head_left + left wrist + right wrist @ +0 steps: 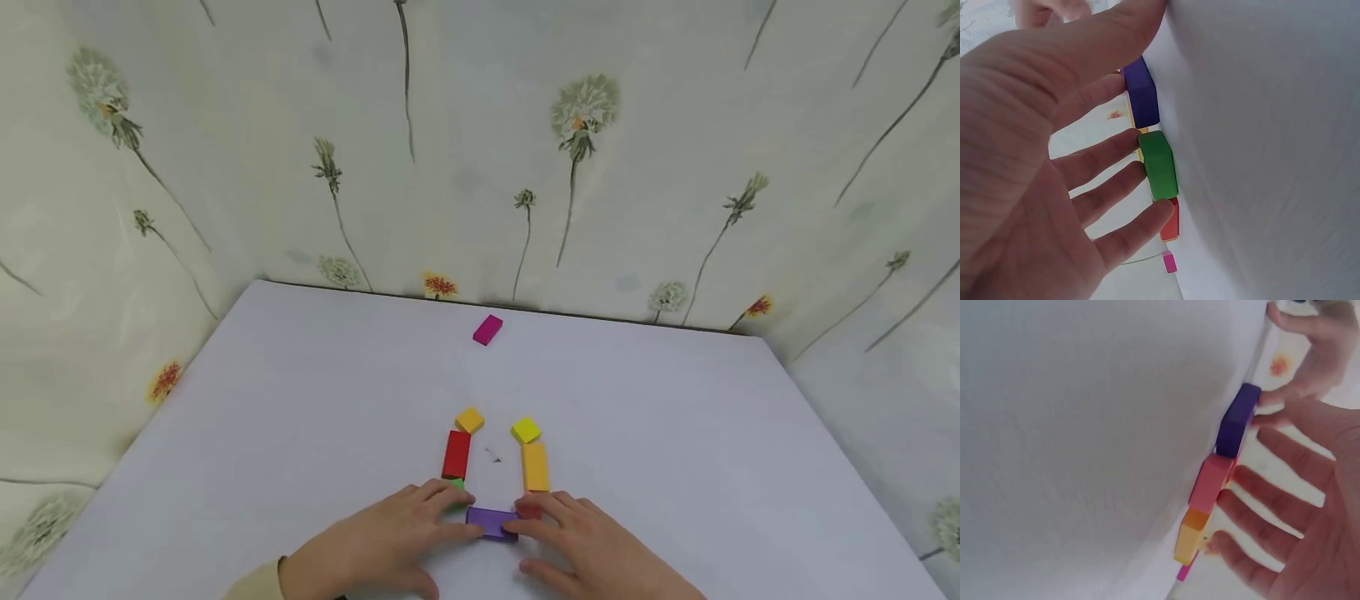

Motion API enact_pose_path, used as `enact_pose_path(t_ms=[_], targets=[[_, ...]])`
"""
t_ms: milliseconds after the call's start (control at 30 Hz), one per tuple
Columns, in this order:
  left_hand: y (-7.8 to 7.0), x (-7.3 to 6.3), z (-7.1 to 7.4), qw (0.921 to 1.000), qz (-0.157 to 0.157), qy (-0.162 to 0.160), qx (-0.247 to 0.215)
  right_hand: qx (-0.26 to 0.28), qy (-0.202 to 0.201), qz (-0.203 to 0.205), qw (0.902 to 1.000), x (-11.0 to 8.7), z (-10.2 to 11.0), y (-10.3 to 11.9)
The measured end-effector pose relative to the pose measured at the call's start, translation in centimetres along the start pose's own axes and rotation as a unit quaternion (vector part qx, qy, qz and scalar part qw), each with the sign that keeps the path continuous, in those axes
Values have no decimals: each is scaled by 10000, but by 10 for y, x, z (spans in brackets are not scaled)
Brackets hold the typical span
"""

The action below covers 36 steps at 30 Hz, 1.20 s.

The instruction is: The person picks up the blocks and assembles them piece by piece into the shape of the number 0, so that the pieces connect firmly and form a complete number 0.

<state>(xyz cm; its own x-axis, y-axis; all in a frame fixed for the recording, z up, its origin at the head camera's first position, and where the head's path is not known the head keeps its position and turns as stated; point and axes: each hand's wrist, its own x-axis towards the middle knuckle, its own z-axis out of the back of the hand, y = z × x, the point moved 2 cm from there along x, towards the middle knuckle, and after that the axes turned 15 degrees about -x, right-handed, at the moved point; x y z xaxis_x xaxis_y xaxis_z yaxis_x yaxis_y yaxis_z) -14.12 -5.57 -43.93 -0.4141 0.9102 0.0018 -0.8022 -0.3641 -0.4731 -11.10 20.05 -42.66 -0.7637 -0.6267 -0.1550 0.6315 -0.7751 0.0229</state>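
Observation:
A purple block [491, 522] lies flat at the near end of a U-shaped line of coloured blocks. My left hand [382, 537] rests fingertips on the purple block's left end and on a green block [1159, 164] beside it. From the other side, my right hand [592, 542] touches the purple block's right end with one fingertip, while other fingers are at a coral-red block [1210, 481]. Both hands have spread, gently bent fingers. Beyond the green block lies a red block [456, 455]; a yellow-orange block [535, 467] lies beyond the coral-red one.
An orange block [470, 419] and a yellow block [527, 430] form the two far ends of the line. A magenta block [487, 330] lies apart near the back edge of the white table [337, 375]. Flower-patterned cloth [465, 167] hangs behind.

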Motion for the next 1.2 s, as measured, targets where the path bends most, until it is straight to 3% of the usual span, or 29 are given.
enact_pose_path(t_ms=[167, 333, 533, 600, 867, 1200], targets=[[-2, -5, -3, 9999, 92, 9, -137, 336, -620, -32, 9975, 12, 4, -13], [-2, -2, -5, 9993, 249, 150, -222, 449, -1265, -361, 9903, 28, 12, -43], [-2, 0, -4, 9993, 269, 222, -146, 1515, -1781, -641, 9702, 43, 18, -75], [-2, 0, -3, 9993, 263, 232, -96, 1641, -1919, -745, 9647, 47, 18, -83], [0, 0, 0, 9996, 227, 152, 6, 1852, -1897, -1440, 9534, 71, 18, -108], [1, 1, -1, 9995, 273, 153, -13, 1587, -1780, -1735, 9555, 108, 26, -136]])
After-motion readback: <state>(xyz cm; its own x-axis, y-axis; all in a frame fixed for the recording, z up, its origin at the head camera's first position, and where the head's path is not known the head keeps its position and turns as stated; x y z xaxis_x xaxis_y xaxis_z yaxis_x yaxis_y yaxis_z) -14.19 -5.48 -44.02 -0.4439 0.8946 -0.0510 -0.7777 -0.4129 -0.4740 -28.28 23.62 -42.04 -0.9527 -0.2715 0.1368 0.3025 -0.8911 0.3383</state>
